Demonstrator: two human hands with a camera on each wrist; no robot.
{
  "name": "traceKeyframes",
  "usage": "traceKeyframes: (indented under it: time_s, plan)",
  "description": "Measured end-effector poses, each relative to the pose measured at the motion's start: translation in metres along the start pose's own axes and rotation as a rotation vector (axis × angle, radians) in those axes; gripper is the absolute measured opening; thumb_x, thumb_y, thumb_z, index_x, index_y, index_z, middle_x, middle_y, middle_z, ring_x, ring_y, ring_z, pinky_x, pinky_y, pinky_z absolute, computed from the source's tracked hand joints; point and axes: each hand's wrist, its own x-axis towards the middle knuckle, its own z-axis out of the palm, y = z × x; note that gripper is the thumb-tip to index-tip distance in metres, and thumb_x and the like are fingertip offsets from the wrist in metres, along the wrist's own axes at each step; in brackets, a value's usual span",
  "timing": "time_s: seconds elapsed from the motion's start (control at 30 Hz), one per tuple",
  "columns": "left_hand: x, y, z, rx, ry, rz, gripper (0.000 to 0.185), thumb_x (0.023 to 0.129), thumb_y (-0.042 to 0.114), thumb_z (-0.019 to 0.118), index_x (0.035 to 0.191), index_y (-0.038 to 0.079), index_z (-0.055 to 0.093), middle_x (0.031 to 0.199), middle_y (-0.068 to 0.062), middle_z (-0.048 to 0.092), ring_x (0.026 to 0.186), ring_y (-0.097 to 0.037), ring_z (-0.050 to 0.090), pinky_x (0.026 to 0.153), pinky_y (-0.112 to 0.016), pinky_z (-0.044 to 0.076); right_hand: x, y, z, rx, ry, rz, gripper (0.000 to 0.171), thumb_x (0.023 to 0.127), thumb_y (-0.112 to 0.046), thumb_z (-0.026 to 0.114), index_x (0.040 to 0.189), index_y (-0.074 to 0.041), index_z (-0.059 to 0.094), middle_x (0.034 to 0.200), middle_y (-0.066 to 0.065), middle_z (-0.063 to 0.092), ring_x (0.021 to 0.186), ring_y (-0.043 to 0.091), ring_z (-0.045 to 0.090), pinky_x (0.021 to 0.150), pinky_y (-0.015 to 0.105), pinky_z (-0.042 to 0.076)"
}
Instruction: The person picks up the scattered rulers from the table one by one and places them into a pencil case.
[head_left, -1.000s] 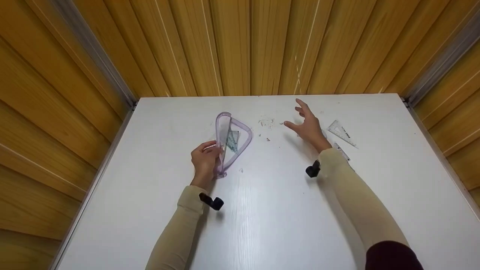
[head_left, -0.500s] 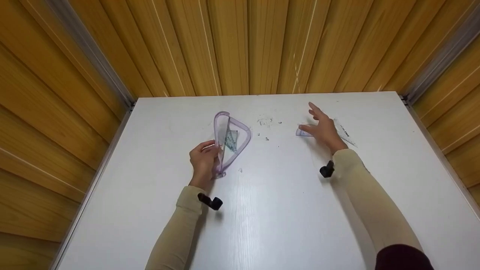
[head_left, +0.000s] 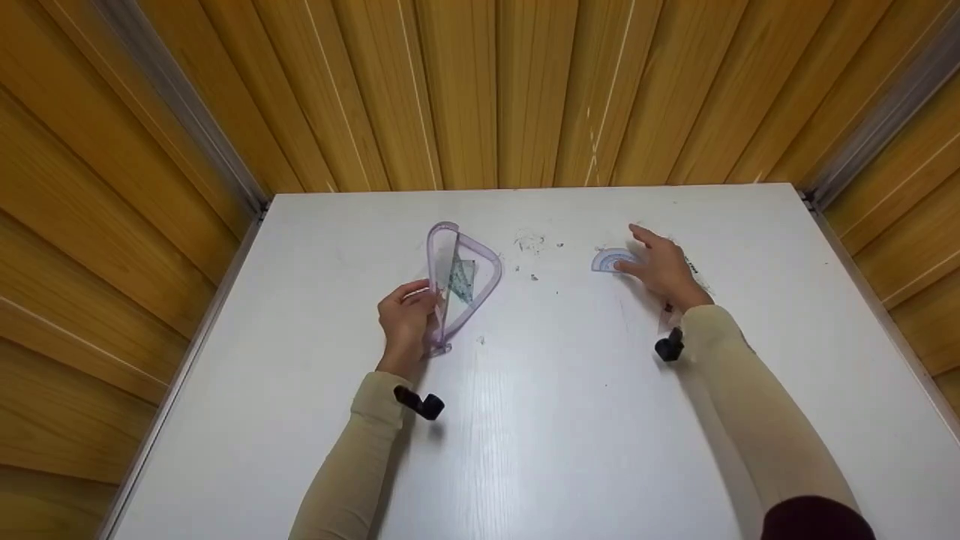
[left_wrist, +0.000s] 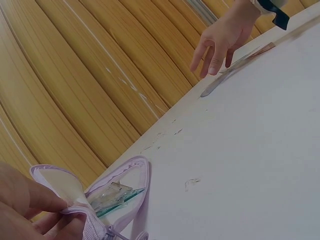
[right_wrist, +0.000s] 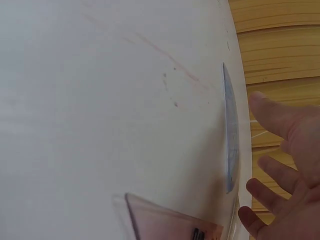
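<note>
— What do we see at the fingers?

— The left hand (head_left: pixel 406 321) pinches one side of a clear purple pouch (head_left: pixel 460 280), fingers (left_wrist: pixel 39 196) curled over its upper edge so the mouth gapes open. The pouch sits on the white counter (head_left: pixel 525 420), left of centre. Inside it we see a greenish clear triangle (head_left: pixel 461 279).

— And the other hand?

— The right hand (head_left: pixel 664 266) is spread, fingers (right_wrist: pixel 276 115) loose and straight, gripping nothing. It hovers over a bluish protractor (head_left: pixel 611 260) lying flat on the counter, right of centre; we cannot tell whether the fingertips touch it.

— Further out?

— A pinkish clear ruler (right_wrist: pixel 170 222) lies under the right wrist, cut off by the frame edge in the right wrist view. Another clear piece (head_left: pixel 694 271) peeks out past the right hand, mostly covered.

— Any writing?

— Dark print on the ruler and on that covered piece, too small for us to read. The protractor's scale is a blur. Small pencil-like marks (head_left: pixel 531 242) dot the counter between the pouch and the protractor.
</note>
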Motion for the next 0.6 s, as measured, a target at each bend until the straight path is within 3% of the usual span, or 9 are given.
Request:
traceKeyframes:
  time_s: [0.23, 0.6]
  plan:
    - [-0.0011, 0.0002, 0.0000, -0.006, -0.004, 0.009, 0.021, 0.092, 0.004, 0.073, 0.113, 0.007, 0.074, 0.104, -0.012, 0.075, 0.089, -0.024, 0.070, 0.067, -0.029, 0.055, -0.0004, 0.0067, -0.0008, -0.051, -0.011, -0.007, 0.082, 0.095, -0.029, 0.076, 0.161, -0.008, 0.031, 0.160, 0.023, 0.037, 0.149, 0.044, 0.027, 0.119, 0.058, 0.023]
    - [-0.0017, 0.0007, 0.0015, 0.008, 0.011, -0.016, 0.019, 0.093, 0.007, 0.074, 0.112, 0.010, 0.074, 0.106, -0.010, 0.075, 0.093, -0.024, 0.070, 0.072, -0.031, 0.056, -0.0021, 0.0062, 0.0035, -0.090, 0.016, 0.019, 0.076, 0.096, -0.028, 0.074, 0.158, -0.007, 0.038, 0.153, 0.020, 0.049, 0.142, 0.047, 0.035, 0.116, 0.062, 0.022]
